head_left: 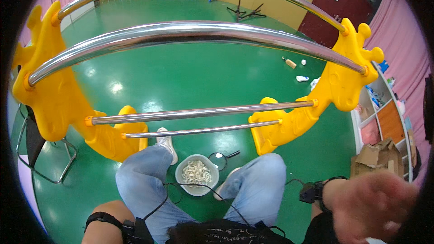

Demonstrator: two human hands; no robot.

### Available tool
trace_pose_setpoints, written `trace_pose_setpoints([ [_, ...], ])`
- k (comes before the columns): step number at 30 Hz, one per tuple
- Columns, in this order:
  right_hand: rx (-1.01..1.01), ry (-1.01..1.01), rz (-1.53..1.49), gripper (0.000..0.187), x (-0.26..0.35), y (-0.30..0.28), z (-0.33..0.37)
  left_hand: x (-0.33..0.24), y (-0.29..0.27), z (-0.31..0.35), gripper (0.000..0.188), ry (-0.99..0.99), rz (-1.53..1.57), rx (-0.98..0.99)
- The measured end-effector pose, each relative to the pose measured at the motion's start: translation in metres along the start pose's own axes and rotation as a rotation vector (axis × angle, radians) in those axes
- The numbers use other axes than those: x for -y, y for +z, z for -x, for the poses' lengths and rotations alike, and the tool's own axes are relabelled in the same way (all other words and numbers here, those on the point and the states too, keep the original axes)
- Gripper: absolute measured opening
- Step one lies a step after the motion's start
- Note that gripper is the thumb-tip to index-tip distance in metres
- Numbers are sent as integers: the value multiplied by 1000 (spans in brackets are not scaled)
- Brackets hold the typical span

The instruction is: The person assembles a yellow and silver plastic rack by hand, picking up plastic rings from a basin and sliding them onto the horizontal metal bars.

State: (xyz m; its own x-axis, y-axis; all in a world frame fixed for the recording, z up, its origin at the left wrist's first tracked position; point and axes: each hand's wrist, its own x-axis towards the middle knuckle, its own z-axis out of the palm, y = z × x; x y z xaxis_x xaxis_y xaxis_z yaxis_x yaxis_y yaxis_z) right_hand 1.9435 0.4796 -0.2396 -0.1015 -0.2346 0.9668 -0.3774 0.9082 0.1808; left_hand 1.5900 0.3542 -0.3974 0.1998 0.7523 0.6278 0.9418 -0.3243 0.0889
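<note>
My right hand (375, 203) is raised close at the lower right, blurred, with a black strapped device (312, 193) on its wrist. Its fingers are too smeared to read; a small white thing (375, 241) shows beside it at the bottom edge. Of my left arm only a bent, strapped part (106, 212) shows; the left hand is out of view. Before me stands a rack with yellow giraffe-shaped ends (58, 95) and shiny metal bars (199, 31). Between my feet a pale bowl (181, 183) holds many white rings (196, 173). A magnifying glass (219, 161) lies beside the bowl.
A cardboard box (379, 158) and a shelf unit (389, 113) stand at the right. A bottle (290, 63) and white items (302, 78) lie on the green floor beyond the rack. A black chair (38, 131) is at the left. A dark cable (226, 201) crosses my legs.
</note>
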Motion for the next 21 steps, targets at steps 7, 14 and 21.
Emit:
trace_pose_setpoints([
  [7, 21, 882, -334, 33, -64, 77, 148, 23, 14, 3, 58, -38, -65, -3],
  [14, 877, 2533, -357, 55, -104, 169, 403, 36, 1, 14, 61, -62, -86, 7],
  [21, 1121, 2280, 498, 60, -112, 201, 621, 56, 5, 29, 64, -102, -90, 11],
])
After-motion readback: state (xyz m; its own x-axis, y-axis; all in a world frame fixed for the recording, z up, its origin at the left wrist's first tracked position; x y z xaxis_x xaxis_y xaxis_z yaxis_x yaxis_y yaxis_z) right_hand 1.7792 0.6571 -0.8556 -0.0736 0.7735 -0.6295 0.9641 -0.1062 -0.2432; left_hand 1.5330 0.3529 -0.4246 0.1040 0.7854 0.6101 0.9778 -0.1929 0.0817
